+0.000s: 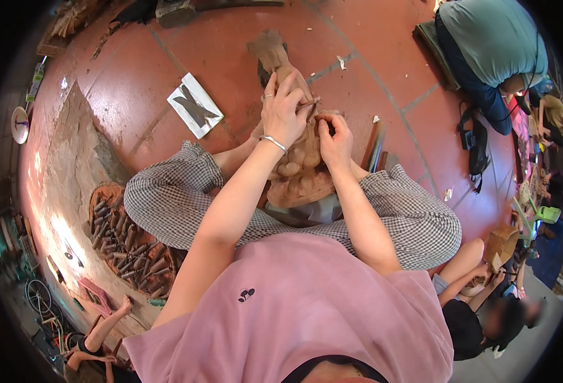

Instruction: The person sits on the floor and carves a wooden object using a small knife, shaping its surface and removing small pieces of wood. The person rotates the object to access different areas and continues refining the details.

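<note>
A brown wood carving [304, 147] with rounded carved forms stands between my crossed legs, its narrow top pointing away from me. My left hand [284, 108], wearing a ring and a bangle, lies against its upper part. By the thumb and fingertips a small reddish-brown strip [309, 102] sticks out; its kind is too small to tell. My right hand [335, 137] is closed against the carving's right side, fingers curled in. Whether it also pinches some small thing is hidden.
White paper [190, 121] with dark blades lies left on the red tiles. Wooden-handled carving tools [128, 246] crowd a round container at lower left. Rod-like tools [374, 150] lie beside my right knee. A camera [468, 137] with straps and other people are at right.
</note>
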{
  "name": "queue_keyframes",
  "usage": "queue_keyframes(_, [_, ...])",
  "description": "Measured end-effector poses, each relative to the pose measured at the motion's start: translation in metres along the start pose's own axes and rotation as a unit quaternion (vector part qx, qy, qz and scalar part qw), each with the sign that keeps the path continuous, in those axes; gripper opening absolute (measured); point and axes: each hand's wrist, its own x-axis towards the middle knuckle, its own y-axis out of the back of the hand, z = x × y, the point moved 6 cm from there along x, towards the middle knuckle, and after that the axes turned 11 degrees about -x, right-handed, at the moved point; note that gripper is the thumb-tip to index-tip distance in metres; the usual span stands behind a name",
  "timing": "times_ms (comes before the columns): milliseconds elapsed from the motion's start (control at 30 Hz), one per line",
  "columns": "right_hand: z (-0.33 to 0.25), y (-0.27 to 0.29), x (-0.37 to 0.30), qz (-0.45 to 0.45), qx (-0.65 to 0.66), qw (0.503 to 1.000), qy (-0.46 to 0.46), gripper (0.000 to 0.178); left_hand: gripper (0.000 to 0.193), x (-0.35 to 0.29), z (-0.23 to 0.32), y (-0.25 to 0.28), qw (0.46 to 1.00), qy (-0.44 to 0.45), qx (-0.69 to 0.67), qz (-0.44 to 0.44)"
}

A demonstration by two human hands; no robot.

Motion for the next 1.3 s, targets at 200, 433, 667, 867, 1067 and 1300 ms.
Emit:
queue_keyframes(200, [0.001,0.001,-0.001,0.002,-0.005,1.000,-0.011,0.013,0.020,-0.021,-0.008,0.009,0.998,0.013,-0.061,-0.019])
queue_keyframes(433, [0.003,0.001,0.000,-0.001,0.015,1.000,-0.006,0.013,0.017,0.028,-0.029,-0.001,0.992,0.028,-0.077,0.095])
queue_keyframes(667, [0.012,-0.005,0.003,0.005,0.048,0.999,-0.021,0.014,0.015,0.014,-0.092,0.043,0.942,0.141,-0.278,0.123])
queue_keyframes(867, [0.018,-0.006,0.001,-0.001,0.045,0.998,-0.042,0.013,0.016,-0.027,-0.059,0.027,0.942,0.124,-0.303,-0.073])
queue_keyframes(1067, [0.002,-0.001,0.002,0.028,0.008,0.999,-0.019,0.012,0.020,-0.014,-0.043,0.028,0.981,-0.028,-0.181,-0.062])
queue_keyframes(1300, [0.000,0.000,0.002,0.037,0.004,0.999,-0.019,0.010,0.023,-0.006,-0.031,0.021,0.982,-0.070,-0.159,-0.072])
